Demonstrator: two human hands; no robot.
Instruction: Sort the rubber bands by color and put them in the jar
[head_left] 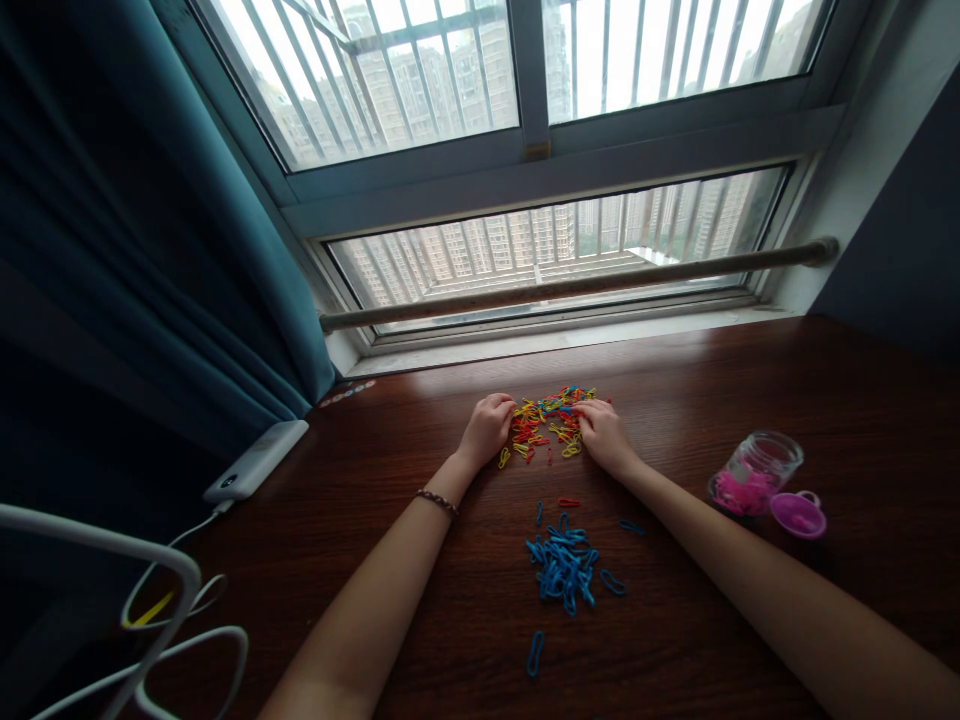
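Note:
A loose pile of small looped clips, like plastic stitch markers (531, 434), in red, yellow, orange and some blue, lies on the dark wooden table. At the pile's left edge, my left hand (489, 425) rests with loosely bent fingers against the clips. My right hand (603, 434) reaches in from the other side, its fingers stretched over the right edge. No clip shows clearly gripped in either hand. Nearer to me, between my forearms, is a separate heap of blue clips (564, 568). A few blue ones and a red clip (569, 503) lie loose around it.
To the right, a clear jar (765, 460) with pink pieces inside leans beside its purple lid (798, 516). A white power bank (256, 462) with a cable lies at left by the blue curtain (247, 250). White tubing (112, 540) crosses the lower left. Behind is a window.

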